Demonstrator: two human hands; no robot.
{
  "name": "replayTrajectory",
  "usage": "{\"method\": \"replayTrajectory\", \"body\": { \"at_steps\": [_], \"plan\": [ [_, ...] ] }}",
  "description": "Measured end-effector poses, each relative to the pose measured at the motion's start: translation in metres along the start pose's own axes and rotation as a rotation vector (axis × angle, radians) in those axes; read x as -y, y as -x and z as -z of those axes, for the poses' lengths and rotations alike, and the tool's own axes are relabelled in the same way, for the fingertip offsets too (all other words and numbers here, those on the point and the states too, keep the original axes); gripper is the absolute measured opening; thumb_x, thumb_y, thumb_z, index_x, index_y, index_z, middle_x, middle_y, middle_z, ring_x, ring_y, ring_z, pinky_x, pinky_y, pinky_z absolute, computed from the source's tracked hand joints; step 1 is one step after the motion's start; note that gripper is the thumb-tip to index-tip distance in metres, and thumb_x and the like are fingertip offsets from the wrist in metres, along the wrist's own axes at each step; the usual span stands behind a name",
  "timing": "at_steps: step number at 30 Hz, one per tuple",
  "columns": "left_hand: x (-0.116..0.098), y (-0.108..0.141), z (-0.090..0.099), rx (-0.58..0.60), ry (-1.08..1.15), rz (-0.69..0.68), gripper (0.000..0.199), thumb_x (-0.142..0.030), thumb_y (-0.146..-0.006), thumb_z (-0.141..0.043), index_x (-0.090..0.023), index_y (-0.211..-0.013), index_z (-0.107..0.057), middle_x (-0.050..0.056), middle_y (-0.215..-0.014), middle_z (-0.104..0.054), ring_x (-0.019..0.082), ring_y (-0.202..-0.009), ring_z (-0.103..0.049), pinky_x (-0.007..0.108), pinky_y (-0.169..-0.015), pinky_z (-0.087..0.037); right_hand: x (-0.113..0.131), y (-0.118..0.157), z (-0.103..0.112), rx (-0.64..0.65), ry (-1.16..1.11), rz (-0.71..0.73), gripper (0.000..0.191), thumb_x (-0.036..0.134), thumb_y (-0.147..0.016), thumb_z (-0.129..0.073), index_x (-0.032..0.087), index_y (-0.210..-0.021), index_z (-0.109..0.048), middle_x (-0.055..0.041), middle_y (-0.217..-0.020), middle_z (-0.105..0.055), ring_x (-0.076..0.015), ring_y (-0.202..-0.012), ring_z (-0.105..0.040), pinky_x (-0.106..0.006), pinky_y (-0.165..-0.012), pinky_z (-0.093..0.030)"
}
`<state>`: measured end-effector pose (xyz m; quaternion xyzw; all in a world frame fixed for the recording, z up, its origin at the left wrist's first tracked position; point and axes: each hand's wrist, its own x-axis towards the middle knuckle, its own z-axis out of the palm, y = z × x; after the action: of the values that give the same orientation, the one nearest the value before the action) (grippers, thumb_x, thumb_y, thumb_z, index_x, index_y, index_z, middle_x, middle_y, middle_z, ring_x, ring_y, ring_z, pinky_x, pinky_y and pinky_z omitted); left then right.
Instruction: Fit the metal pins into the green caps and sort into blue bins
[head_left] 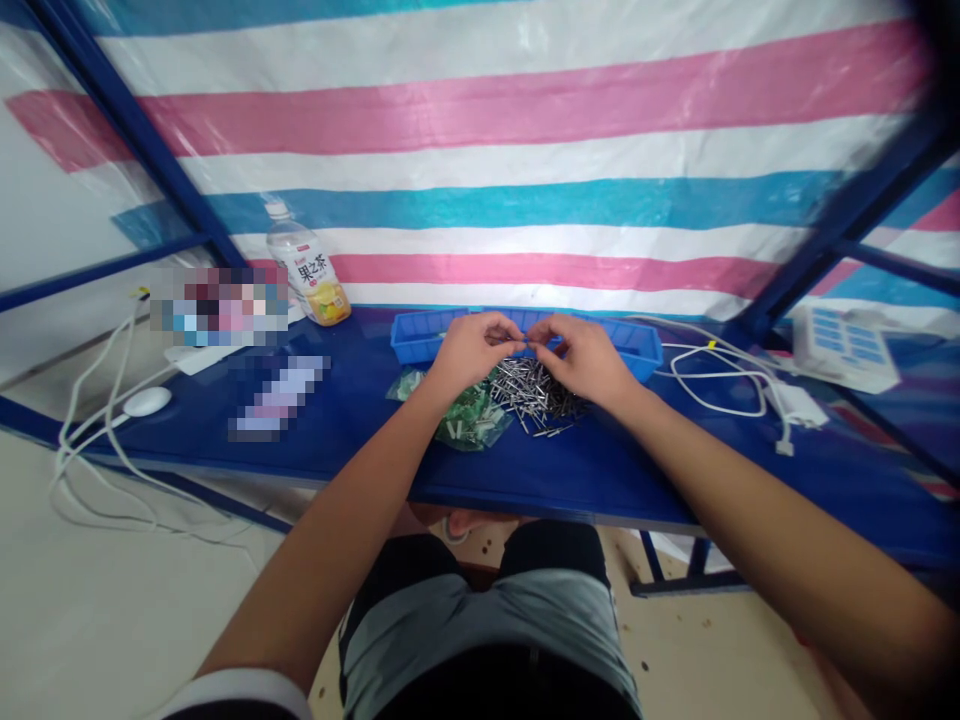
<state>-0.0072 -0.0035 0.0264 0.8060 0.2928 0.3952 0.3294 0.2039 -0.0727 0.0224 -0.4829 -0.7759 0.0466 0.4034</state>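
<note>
My left hand [475,350] and my right hand [581,354] meet fingertip to fingertip, each closed in a pinch. Whatever lies between their fingertips is too small to make out. Just below them a loose pile of thin silver metal pins [525,393] is heaped on the blue table. A clear green plastic bag [471,425] with small pale pieces in it lies left of the pile, partly under my left forearm. Behind both hands stretches a long blue plastic tray [417,338], its middle covered by the hands.
A drink bottle [311,270] stands at the back left, near a white mouse [148,402] and looped white cables. On the right are a white charger [799,405] with its cord and a power strip [844,350]. Blue posts and a striped sheet [495,120] border the table [360,420].
</note>
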Motion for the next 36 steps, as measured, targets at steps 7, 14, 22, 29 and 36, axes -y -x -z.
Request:
{"method": "replayTrajectory", "body": {
  "at_steps": [7, 14, 22, 29, 36],
  "plan": [
    [0.006, -0.002, -0.001, 0.032, 0.114, -0.004, 0.015, -0.019, -0.086, -0.080, -0.021, -0.100, -0.075, 0.007, -0.102, -0.082, 0.021, -0.095, -0.078, 0.040, -0.095, -0.063, 0.005, 0.002, -0.004, 0.023, -0.063, -0.087, 0.012, 0.023, -0.092, -0.067, 0.026, -0.103, -0.063, -0.0052, -0.096, -0.077, -0.0220, -0.081, -0.072, -0.038, -0.072, -0.058],
    [0.001, -0.001, 0.002, 0.001, 0.209, 0.005, 0.039, -0.026, -0.090, -0.081, -0.022, -0.127, -0.068, 0.011, -0.120, -0.080, 0.022, -0.099, -0.079, 0.037, -0.089, -0.064, 0.017, 0.003, -0.003, -0.007, -0.038, -0.027, 0.040, 0.019, -0.092, -0.061, 0.026, -0.132, -0.060, -0.0037, -0.092, -0.073, -0.0210, -0.077, -0.068, -0.039, -0.074, -0.057],
    [-0.011, 0.006, 0.003, 0.089, 0.146, 0.045, 0.033, -0.044, -0.104, -0.065, -0.023, -0.129, -0.072, 0.004, -0.082, -0.080, 0.016, -0.062, -0.072, 0.033, -0.067, -0.060, 0.019, 0.002, 0.003, -0.088, 0.031, -0.071, 0.028, 0.025, -0.096, -0.060, 0.028, -0.123, -0.066, -0.0056, -0.095, -0.074, -0.0226, -0.078, -0.068, -0.041, -0.073, -0.058],
    [-0.011, 0.006, 0.000, 0.102, 0.137, -0.018, 0.027, -0.027, -0.103, -0.061, -0.021, -0.122, -0.078, 0.009, -0.100, -0.083, 0.020, -0.082, -0.079, 0.035, -0.078, -0.064, 0.019, 0.004, 0.004, -0.139, 0.078, 0.018, 0.007, 0.029, -0.099, -0.063, 0.026, -0.102, -0.069, -0.0077, -0.097, -0.074, -0.0243, -0.085, -0.070, -0.042, -0.075, -0.058],
    [-0.009, 0.004, 0.000, 0.051, 0.154, -0.068, 0.019, -0.025, -0.098, -0.066, -0.020, -0.111, -0.080, 0.009, -0.109, -0.084, 0.021, -0.097, -0.080, 0.039, -0.093, -0.065, 0.015, 0.003, 0.000, -0.124, 0.086, 0.080, 0.009, 0.025, -0.096, -0.067, 0.024, -0.105, -0.070, -0.0063, -0.094, -0.071, -0.0219, -0.080, -0.068, -0.039, -0.069, -0.056]
  ]
}}
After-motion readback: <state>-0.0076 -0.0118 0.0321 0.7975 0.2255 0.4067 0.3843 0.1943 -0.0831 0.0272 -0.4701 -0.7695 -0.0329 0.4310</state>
